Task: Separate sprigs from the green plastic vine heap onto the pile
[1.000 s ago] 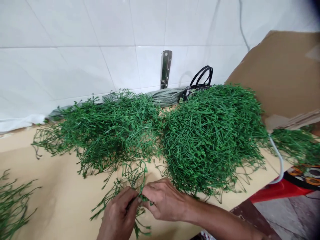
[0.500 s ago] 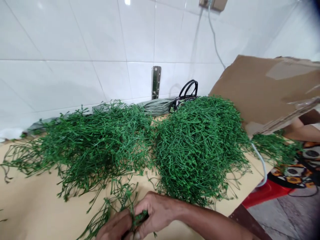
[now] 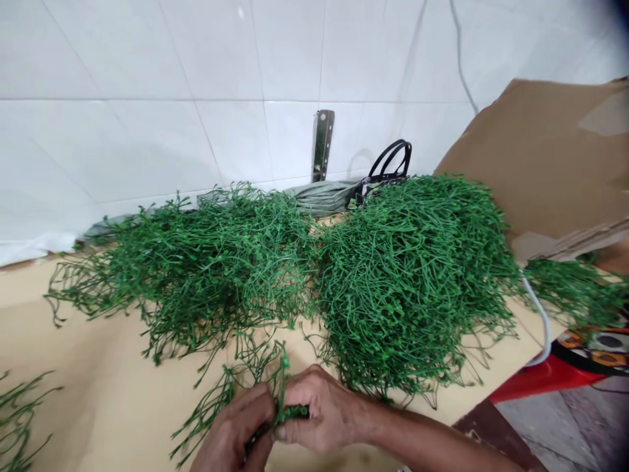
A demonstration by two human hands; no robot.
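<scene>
1. The right hand's [image 3: 327, 413] thumb and forefinger close around the green stems [image 3: 284, 393] at the lower centre of the frame; a light pinch probably suits such thin pieces best.
2. The left hand's [image 3: 240, 426] fingers are curled and pressed together on the same stems, their tips partly hidden; this hand would do well to hold steady while the other adjusts.
3. Just left of and beyond the left hand, loose sprigs [image 3: 201, 410] fan over the counter [image 3: 103, 380]; spreading them apart should help prevent snags.
4. The right heap [image 3: 413, 282] lies near the right hand, at centre right; keeping the wrist off it would likely avoid dragging strands.
5. The left heap [image 3: 196, 262], at centre left, looks tangled, so single stems would best be eased out slowly.
</scene>
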